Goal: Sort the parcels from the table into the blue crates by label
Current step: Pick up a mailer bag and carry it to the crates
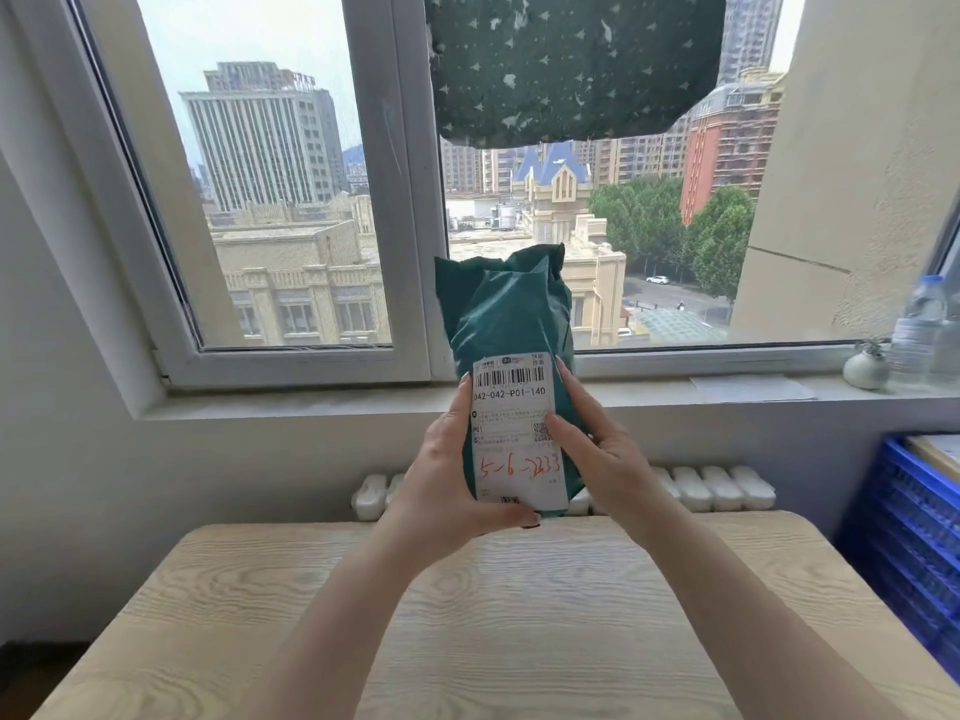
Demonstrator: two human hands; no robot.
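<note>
A dark green plastic parcel (511,304) stands upright in the air above the far edge of the wooden table (519,615). Its white shipping label (514,407) faces me, with a barcode, printed code and red handwritten numbers. My left hand (447,475) grips the parcel's lower left side, thumb curled under its bottom edge. My right hand (597,449) holds the right side, fingers lying along the label's edge. Stacked blue crates (904,537) stand at the right of the table.
A window sill (363,397) runs behind the table, with a radiator (717,488) below it. On the sill at the right stand a small white vase (865,368) and a water bottle (919,324). A green patterned cloth (571,65) hangs on the window.
</note>
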